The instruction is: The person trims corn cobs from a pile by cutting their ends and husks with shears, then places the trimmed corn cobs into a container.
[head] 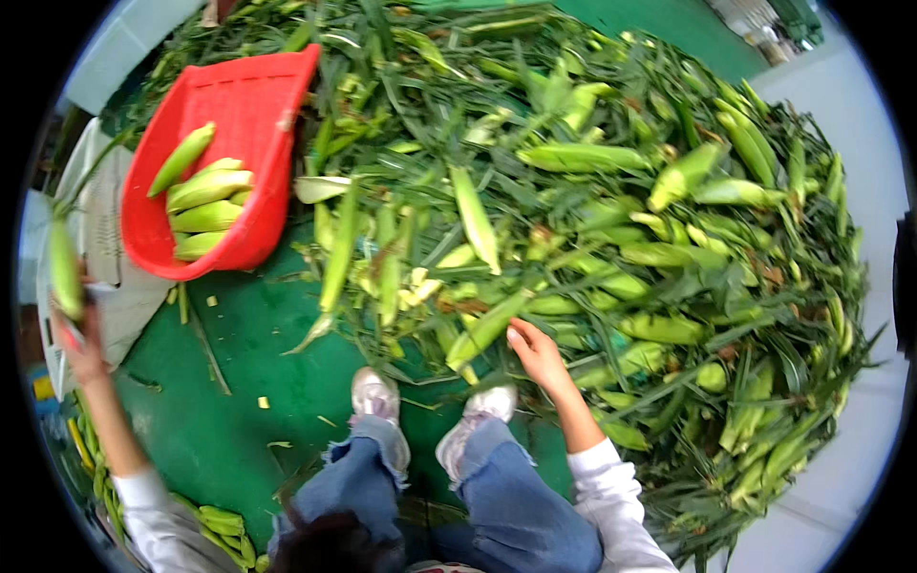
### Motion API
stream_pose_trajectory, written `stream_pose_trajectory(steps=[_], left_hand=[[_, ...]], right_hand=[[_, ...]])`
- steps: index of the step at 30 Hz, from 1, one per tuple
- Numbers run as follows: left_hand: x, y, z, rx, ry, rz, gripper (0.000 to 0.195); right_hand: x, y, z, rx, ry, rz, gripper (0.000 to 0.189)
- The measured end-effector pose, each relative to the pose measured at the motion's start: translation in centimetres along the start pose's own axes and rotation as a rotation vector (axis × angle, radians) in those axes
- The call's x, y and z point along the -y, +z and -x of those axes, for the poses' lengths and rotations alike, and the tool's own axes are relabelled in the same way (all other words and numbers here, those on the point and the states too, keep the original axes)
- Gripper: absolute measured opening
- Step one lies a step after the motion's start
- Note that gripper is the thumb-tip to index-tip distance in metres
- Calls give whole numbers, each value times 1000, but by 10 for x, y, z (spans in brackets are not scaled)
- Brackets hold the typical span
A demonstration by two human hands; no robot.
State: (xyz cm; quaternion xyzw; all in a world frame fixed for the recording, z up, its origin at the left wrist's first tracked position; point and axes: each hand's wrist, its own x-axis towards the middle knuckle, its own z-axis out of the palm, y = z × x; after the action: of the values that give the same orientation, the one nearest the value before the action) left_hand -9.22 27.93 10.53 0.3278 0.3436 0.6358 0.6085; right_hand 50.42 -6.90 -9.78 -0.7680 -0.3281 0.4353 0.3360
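Observation:
My left hand [82,340] is raised at the far left, blurred, its fingers around something small with a red part that I cannot name surely. An ear of corn in its husk [66,265] stands upright against these fingers, long leaves at its top; whether the hand grips it is hard to tell. On the right, my right hand [534,351] is at the near edge of a large heap of corn, fingers slightly bent and apart, beside the end of a green husked ear [491,331]. Several ears [209,190] lie in a red plastic basket [279,154].
The heap of corn ears and leaves [430,136] spreads from centre to far right on a green floor [236,430]. A white woven sack [136,315] lies beside the basket. More ears [222,526] lie at lower left. My shoes stand at the heap's edge.

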Motion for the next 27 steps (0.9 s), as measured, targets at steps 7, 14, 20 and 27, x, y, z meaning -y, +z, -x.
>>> stream_pose_trajectory(steps=[7,14,20,27], left_hand=[[-25,-6,-67,-129,41,42,56],[248,213,116,427,-703,-54,67],[317,258,161,698,-883,-336,64],[330,288,179,744,-588,-438,49]], right_hand=[[-38,-55,-32,-442,-296,578,20],[-59,-183,-77,-391,92,1425,57],[41,-129,-65,-190,-285,845,62],[98,-105,-68,-382,-108,-247,38]])
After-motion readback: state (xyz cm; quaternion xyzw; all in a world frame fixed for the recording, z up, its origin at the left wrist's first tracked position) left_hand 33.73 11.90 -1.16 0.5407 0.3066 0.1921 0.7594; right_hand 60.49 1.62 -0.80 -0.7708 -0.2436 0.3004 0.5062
